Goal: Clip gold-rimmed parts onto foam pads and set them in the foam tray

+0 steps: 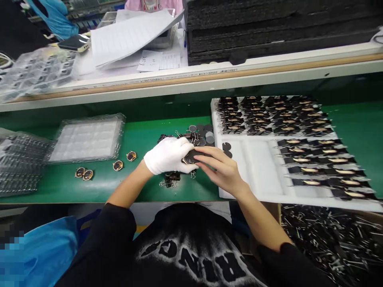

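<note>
My left hand (169, 155), in a white glove, is closed around a small round watch case with a gold-coloured edge, mostly hidden by the fingers. The bare fingers of my right hand (221, 167) pinch a black disc (193, 156) against the face of that case. Under and around my hands lie black binder clips (171, 180) with wire handles. Loose black and grey discs (210, 138) are grouped just behind my right hand. Several gold-rimmed watch cases (117, 165) with dark faces rest on the green bench to the left.
On the right a white foam tray (245, 159) bears rows of clipped cases (308, 159). A box of binder clips (335, 243) stands below it. Left are a clear plastic tray (86, 139) and stacked trays (22, 165). Papers (128, 36) and black foam (269, 28) occupy the shelf.
</note>
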